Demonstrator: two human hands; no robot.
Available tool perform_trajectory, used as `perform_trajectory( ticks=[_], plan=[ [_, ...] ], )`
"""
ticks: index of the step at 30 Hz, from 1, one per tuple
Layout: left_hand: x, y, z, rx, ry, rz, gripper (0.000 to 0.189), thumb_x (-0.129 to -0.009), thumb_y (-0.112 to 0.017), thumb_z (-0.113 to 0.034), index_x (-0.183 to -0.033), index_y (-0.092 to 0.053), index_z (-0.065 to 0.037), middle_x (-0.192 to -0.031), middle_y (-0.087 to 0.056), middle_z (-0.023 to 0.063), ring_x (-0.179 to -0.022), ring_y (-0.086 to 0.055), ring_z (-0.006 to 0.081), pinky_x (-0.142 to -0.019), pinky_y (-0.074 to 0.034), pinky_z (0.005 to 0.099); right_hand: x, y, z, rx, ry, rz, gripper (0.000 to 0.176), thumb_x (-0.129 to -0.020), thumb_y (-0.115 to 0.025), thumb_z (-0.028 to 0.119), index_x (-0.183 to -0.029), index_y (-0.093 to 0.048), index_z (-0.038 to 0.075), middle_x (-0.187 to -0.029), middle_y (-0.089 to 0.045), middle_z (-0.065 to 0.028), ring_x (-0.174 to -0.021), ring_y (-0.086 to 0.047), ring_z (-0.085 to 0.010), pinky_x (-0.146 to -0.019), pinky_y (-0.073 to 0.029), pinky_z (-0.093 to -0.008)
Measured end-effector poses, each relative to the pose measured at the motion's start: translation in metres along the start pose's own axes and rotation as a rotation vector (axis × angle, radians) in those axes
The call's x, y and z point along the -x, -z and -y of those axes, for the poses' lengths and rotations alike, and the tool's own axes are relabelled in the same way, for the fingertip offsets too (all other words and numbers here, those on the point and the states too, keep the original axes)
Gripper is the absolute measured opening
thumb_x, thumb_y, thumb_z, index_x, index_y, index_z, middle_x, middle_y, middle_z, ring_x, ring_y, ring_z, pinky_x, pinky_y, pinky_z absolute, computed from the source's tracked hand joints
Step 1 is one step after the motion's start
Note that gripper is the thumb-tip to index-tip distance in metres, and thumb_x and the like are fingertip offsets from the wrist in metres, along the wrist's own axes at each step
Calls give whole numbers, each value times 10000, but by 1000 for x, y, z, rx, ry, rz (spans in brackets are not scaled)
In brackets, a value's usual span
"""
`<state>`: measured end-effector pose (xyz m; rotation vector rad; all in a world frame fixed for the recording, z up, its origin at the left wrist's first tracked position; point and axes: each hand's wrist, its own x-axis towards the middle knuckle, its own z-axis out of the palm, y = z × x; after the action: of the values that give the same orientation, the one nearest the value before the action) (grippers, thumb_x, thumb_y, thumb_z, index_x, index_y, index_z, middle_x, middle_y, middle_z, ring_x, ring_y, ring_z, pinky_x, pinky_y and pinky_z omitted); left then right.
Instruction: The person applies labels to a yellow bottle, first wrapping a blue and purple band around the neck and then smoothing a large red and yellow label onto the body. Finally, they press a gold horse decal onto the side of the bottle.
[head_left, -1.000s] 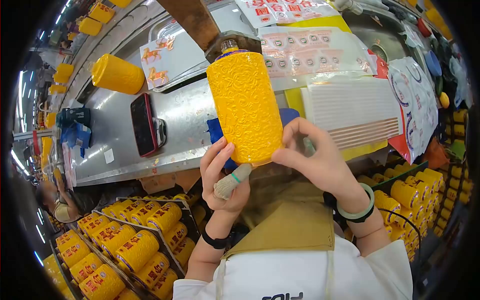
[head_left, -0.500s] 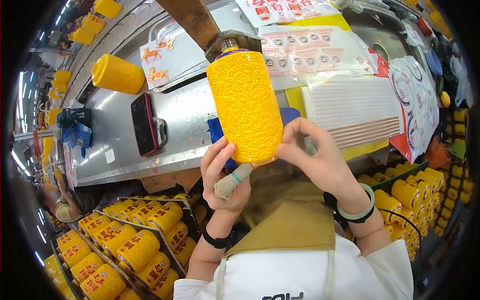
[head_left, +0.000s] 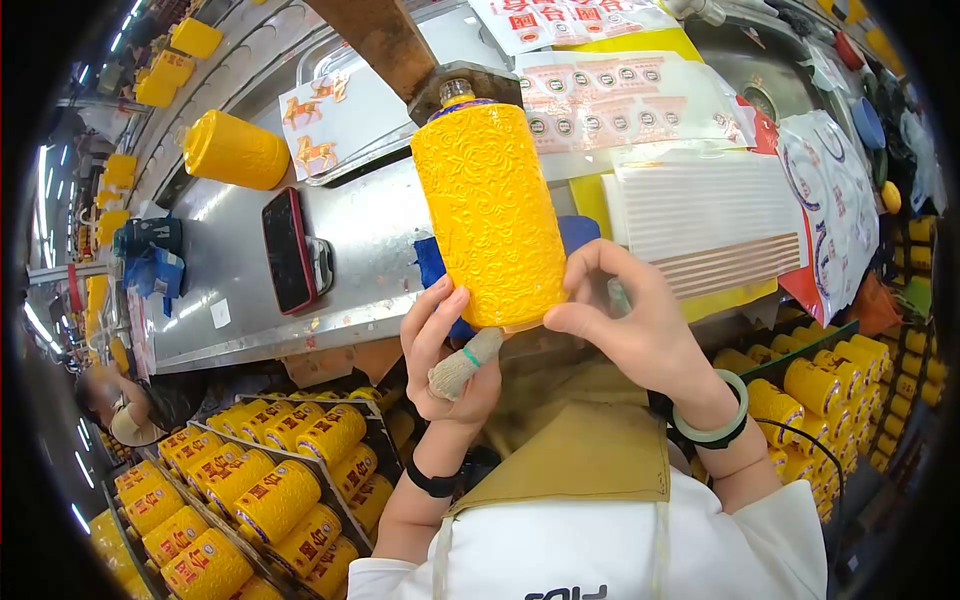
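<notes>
A yellow embossed bottle (head_left: 490, 205) lies neck-away in front of me, its glass neck at a brown metal holder (head_left: 465, 88). My left hand (head_left: 450, 350) is closed on its lower left end, two fingertips on the side and the thumb, in a knitted finger cover (head_left: 465, 365), at the base. My right hand (head_left: 630, 310) is at the lower right corner, index finger curled against the side and thumb pressed to the base edge. A thin pale strip (head_left: 522, 325) shows along that edge, between the two thumbs. Blue cloth (head_left: 430, 262) sits behind the bottle.
Another yellow bottle (head_left: 235, 150) lies on the steel bench (head_left: 225, 270), near a phone (head_left: 287, 250). Horse stickers (head_left: 315, 155) are at the back left; striped sticker sheets (head_left: 700, 215) lie right. Crates of labelled bottles (head_left: 275, 490) stand below left. A person (head_left: 130, 405) sits far left.
My right thumb has slid slightly left along the base edge, and its gap from the index finger has widened. The bottle has shifted very slightly; my left hand stays in place.
</notes>
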<state>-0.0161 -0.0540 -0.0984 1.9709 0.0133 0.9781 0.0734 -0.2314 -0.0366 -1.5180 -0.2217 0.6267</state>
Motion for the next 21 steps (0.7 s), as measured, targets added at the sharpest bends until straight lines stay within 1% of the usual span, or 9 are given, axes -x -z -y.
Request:
perform_trajectory(
  ticks=[2, 4, 8, 10, 11, 13, 17, 19, 21],
  plan=[
    [1, 1, 2, -6, -15, 2, 253, -797, -814, 61, -996, -767, -88, -1262, -680, 125, -1195, -639, 356, -1008, -558, 438, 2, 1, 4, 59, -69, 21, 182, -934, -748, 134, -982, -622, 12, -828, -617, -15, -773, -529, -81, -717, -437, -262],
    [2, 5, 4, -93, -100, 39, 287, -805, -803, 54, -1039, -767, -108, -1257, -681, 130, -1191, -641, 354, -1003, -560, 430, 0, 2, 0, 48, -30, 22, 172, -955, -724, 141, -985, -622, 6, -852, -629, -20, -788, -535, -88, -732, -445, -265],
    [0, 6, 2, -141, -73, 39, 301, -821, -798, 30, -1080, -771, -122, -1268, -677, 137, -1196, -636, 354, -1002, -560, 416, 0, 4, -1, 26, 15, 17, 187, -1028, -642, 172, -1016, -621, -13, -907, -650, -35, -844, -553, -102, -784, -466, -273],
    [-2, 9, 5, -171, -197, 102, 296, -834, -802, -8, -1110, -766, -107, -1270, -680, 143, -1195, -637, 355, -1004, -562, 414, 0, 4, 0, 20, 17, 21, 211, -1050, -613, 192, -1029, -622, -18, -911, -651, -39, -860, -559, -107, -803, -471, -277],
    [-4, 11, 4, -172, -200, 101, 296, -834, -802, -8, -1110, -766, -107, -1270, -680, 143, -1195, -637, 355, -1004, -562, 414, 1, 5, 0, 14, 13, 24, 240, -1072, -584, 212, -1042, -623, -22, -916, -653, -44, -876, -564, -112, -822, -475, -280],
    [-9, 15, -2, -258, -280, 190, 258, -810, -787, 47, -1032, -775, -84, -1292, -674, 174, -1214, -621, 399, -988, -563, 463, 1, 7, 5, 12, -12, 41, 260, -1079, -574, 230, -1050, -624, -24, -922, -654, -47, -884, -566, -114, -830, -475, -281],
    [-25, 17, -11, -343, -367, 261, 269, -809, -785, 30, -1037, -787, -112, -1295, -679, 160, -1233, -613, 399, -990, -565, 468, 0, 7, 5, 26, 6, 65, 283, -1089, -551, 244, -1067, -623, -28, -938, -653, -52, -904, -573, -114, -835, -474, -278],
    [-42, 12, -17, -360, -450, 408, 183, -814, -814, -69, -982, -767, -125, -1242, -712, 120, -1206, -633, 378, -933, -605, 461, 1, 6, 4, 2, 10, 64, 276, -1089, -546, 237, -1068, -628, -26, -929, -645, -46, -895, -568, -105, -820, -469, -268],
    [-47, 10, -16, -369, -492, 406, 116, -830, -800, -68, -925, -748, -108, -1227, -720, 106, -1199, -635, 386, -891, -617, 489, 3, 7, 3, -20, 21, 63, 270, -1090, -540, 229, -1069, -632, -23, -920, -638, -40, -887, -563, -96, -806, -463, -257]
  ],
)
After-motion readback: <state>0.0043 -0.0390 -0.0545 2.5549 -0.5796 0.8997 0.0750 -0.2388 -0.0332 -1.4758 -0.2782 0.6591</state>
